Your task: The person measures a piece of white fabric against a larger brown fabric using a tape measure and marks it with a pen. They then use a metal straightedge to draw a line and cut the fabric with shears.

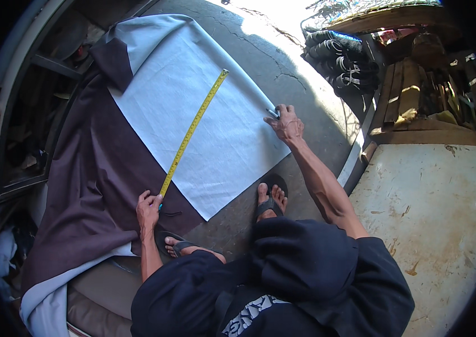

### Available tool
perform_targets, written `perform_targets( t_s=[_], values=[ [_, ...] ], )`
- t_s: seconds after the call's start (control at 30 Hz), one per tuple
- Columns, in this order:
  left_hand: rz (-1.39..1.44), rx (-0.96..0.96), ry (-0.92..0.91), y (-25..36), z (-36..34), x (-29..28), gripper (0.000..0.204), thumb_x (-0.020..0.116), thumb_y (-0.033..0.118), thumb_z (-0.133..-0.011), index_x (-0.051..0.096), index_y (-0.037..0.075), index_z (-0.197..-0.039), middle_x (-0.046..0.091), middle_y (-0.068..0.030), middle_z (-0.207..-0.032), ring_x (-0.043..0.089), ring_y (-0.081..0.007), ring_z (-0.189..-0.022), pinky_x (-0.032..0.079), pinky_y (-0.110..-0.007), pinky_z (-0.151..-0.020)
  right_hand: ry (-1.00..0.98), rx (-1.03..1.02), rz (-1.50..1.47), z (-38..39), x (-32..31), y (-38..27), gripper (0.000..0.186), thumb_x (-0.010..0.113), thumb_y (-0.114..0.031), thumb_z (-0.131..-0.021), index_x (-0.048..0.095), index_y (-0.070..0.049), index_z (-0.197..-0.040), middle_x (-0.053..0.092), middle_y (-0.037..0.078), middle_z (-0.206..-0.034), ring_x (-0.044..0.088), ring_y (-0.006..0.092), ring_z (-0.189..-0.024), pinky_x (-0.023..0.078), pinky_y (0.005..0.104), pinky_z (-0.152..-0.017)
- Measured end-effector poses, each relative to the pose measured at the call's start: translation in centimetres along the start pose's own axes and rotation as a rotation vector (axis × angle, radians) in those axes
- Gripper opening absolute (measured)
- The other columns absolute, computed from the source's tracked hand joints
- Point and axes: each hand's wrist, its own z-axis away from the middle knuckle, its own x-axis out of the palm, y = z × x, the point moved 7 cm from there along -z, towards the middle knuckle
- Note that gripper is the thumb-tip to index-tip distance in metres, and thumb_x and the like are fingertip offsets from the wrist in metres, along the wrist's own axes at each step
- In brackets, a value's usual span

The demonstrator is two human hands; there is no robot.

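A large piece of material lies spread on the floor, its pale grey-blue face (224, 151) upward and its dark brown side (100, 149) showing at the left. My left hand (147, 212) is closed round the near end of a yellow tape measure (194, 124), at the border of brown and pale. A bit of teal shows beneath the fingers; the rest of the case is hidden. The extended blade slants away across the pale face. At the right edge of the material, my right hand (288, 124) grips a slim silver-grey pen (272, 113), its tip pointing left.
My sandalled feet (271, 199) stand beside the near corner of the material. To the right are a worn pale board (423, 219), a wooden crate (429, 135) and a stack of black sandals (342, 62). An open-fronted cabinet (24, 129) borders the left, above a brown cushion (106, 295).
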Motion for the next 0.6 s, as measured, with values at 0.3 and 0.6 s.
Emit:
perform_targets(
  t_s=[0.3,0.6],
  values=[
    [-0.036,0.023,-0.022,0.0,0.7,0.6,0.028,0.074,0.030,-0.088,0.078,0.003,-0.092,0.054,-0.0245,-0.141,0.057,-0.0387,-0.125,0.044,-0.041,-0.105,-0.199,-0.003,0.170,-6.7,1.1,0.3,0.034,0.067,-0.043,-0.091,0.074,-0.019,-0.115,0.074,0.015,-0.102,0.069,0.0344,-0.101,0.052,0.0487,-0.086],
    [-0.015,-0.034,-0.081,1.0,1.2,1.1,0.029,0.075,0.031,-0.086,0.079,0.003,-0.094,0.046,-0.0251,-0.150,0.052,-0.0400,-0.131,0.041,-0.041,-0.109,-0.218,-0.134,0.229,-8.5,-0.3,3.3,0.042,0.072,-0.049,-0.087,0.072,-0.014,-0.109,0.073,0.013,-0.100,0.069,0.0319,-0.102,0.052,0.0455,-0.085]
  ],
)
